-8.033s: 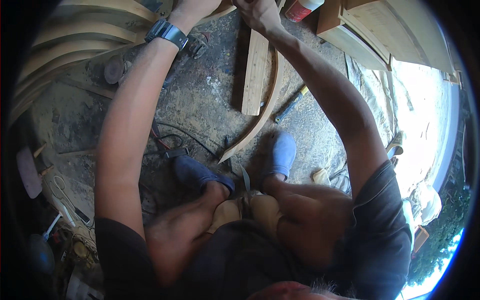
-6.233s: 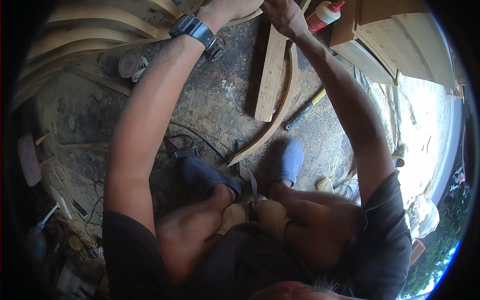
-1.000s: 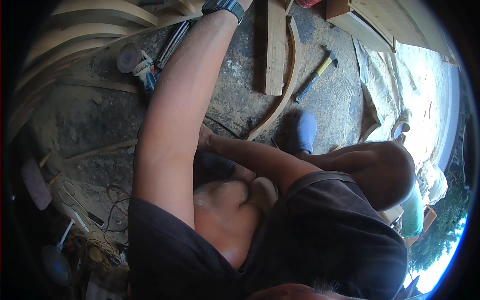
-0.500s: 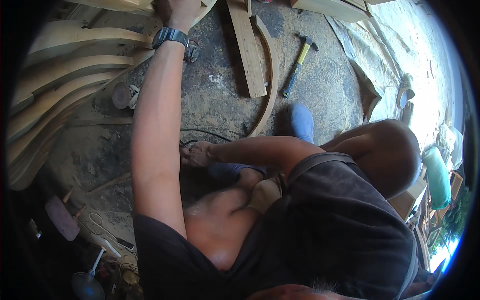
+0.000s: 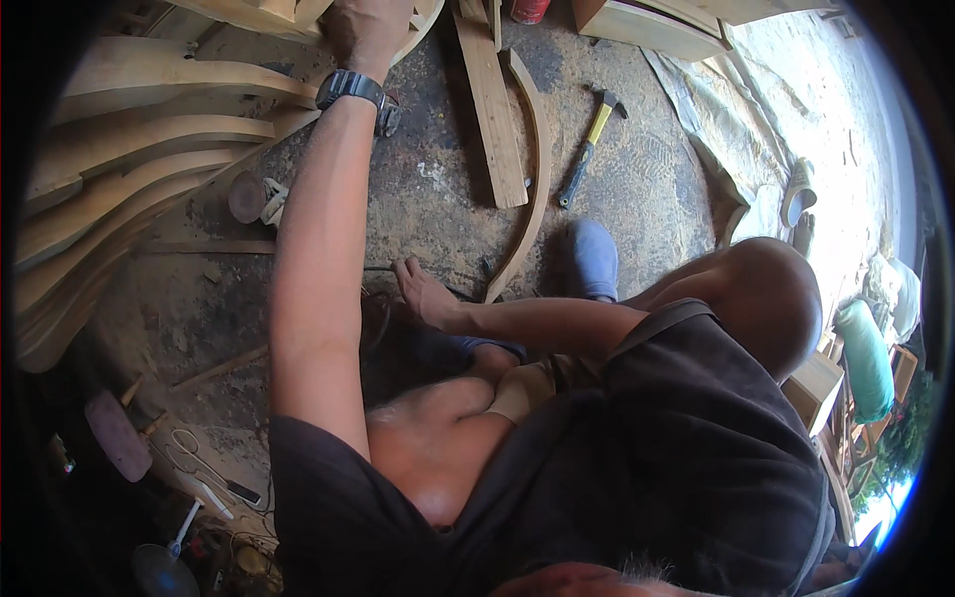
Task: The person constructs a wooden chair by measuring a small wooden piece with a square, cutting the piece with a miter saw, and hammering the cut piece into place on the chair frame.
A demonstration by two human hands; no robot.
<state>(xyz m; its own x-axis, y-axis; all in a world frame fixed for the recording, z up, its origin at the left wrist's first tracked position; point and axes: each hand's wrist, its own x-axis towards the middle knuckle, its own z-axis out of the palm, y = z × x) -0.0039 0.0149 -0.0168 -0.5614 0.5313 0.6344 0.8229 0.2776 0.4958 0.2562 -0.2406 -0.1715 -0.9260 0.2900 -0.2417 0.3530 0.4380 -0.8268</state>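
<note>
Left hand was at the wooden frame, 11 o'clock, likely for support; fingertips cut off, couldn't tell if clamped. Right hand, just 9 o'clock of centre, had fingers apart beside the dark cord, presumably low because the cord lay on the floor.

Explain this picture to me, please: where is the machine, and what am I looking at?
There's no machine working here: these are a person's own bare hands, seen from above by a wide camera worn on the head, which bends straight edges. The left hand, below a dark wristwatch, is up by curved wooden parts; its fingertips are hidden. The right hand reaches across near a dark cable; I can't tell whether it grips anything. On the dusty floor lie a straight board, a curved wooden strip and a hammer.
</note>
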